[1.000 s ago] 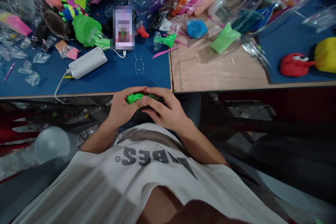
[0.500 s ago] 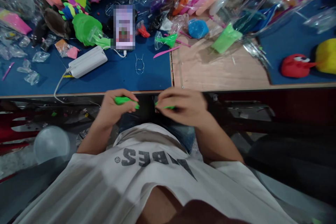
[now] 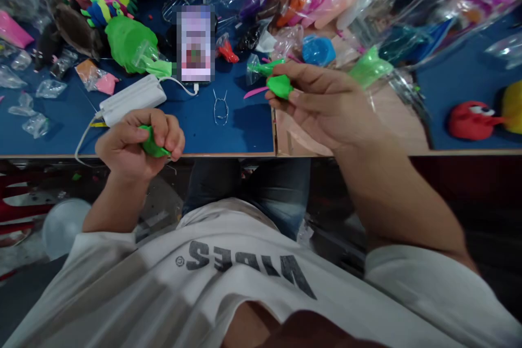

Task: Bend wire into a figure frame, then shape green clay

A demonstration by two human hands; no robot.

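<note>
My left hand (image 3: pixel 136 141) is closed in a fist around a lump of green clay (image 3: pixel 151 145) just over the table's front edge. My right hand (image 3: pixel 326 106) is raised over the seam between the blue mat and the bare wood. It pinches a second, smaller piece of green clay (image 3: pixel 279 86) between thumb and fingers. A bent wire loop (image 3: pixel 220 107) lies on the blue mat between the two hands.
A white power bank (image 3: pixel 132 99) with cable and a phone (image 3: pixel 196 43) sit behind my left hand. Bags of coloured clay, a green pile (image 3: pixel 128 43), a blue lump (image 3: pixel 318 50), a red figure (image 3: pixel 473 119) and plastic wrappers crowd the back. Bare wood panel (image 3: pixel 408 130).
The single green lump held by both hands at my lap was pulled into two pieces. Both hands rose to the table, the left going left and the right going up and right.
</note>
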